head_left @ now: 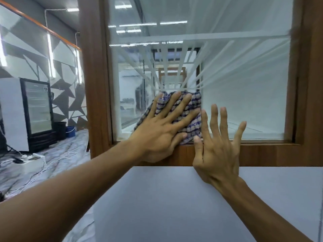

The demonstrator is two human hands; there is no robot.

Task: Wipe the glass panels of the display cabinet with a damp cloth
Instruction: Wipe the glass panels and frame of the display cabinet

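1 checked cloth (193, 109) – blue, white and tan – lies flat against the 1 glass panel (244, 88) in view, pinned there by the person's left hand (162, 131), whose fingers are straight and splayed across it. The bunched cloth's long axis slants from below the left wrist up toward the fingertips at upper right. The right hand (216, 151) is raised just beside it, palm toward the glass, its 5 fingers spread and gripping nothing; whether it touches the pane cannot be told. Its thumb sits at the cloth's lower right corner. The 2 hands are nearly touching. A wooden frame (265, 155) runs under both hands – below that, a white surface (174, 206). Well left of the left arm stand 1 glass-door fridge (38, 109) and 1 blue bucket (70, 131).
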